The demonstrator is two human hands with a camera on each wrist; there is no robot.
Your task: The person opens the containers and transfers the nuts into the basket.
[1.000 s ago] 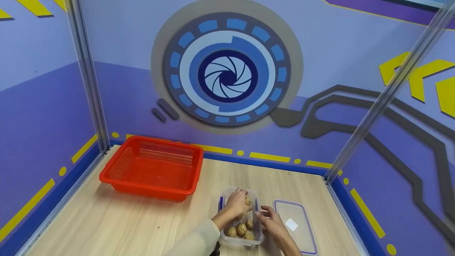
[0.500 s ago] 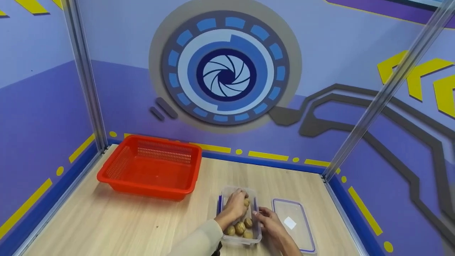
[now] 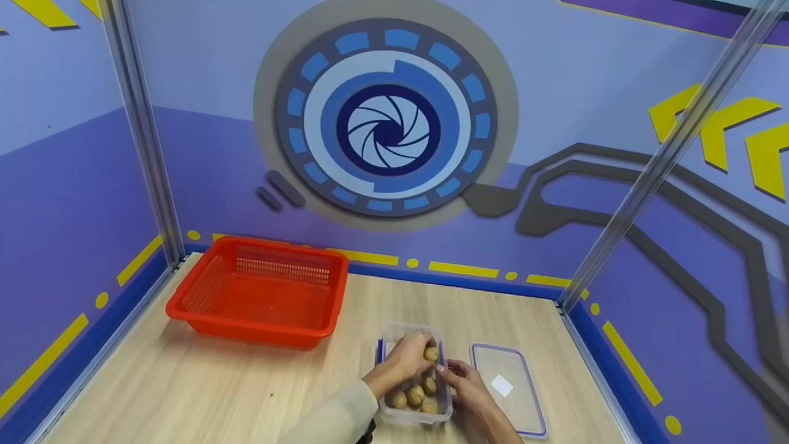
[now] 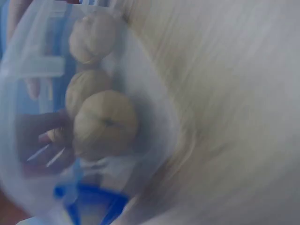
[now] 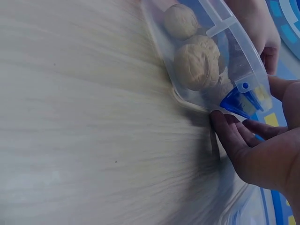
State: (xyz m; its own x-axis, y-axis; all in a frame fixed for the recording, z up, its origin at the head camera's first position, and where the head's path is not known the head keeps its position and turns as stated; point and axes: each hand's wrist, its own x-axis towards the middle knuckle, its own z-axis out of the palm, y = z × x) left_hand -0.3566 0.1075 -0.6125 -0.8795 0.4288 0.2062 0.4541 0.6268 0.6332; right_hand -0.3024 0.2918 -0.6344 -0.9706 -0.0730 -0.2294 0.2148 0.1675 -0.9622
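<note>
Walnut (image 3: 431,354) in pinch of left grip (image 3: 412,356), right grip (image 3: 468,385) loose against box (image 3: 416,417), lid (image 3: 515,382) just beside

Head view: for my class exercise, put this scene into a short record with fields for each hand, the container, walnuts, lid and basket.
Left hand: over the container, holding a walnut
Right hand: at the container's right side
Container: clear plastic, uncovered, on the wooden table
Other walnuts: four visible inside, near end
Lid: flat, right of the container, purple-edged, white patch
Basket: red, far left of the table
</note>
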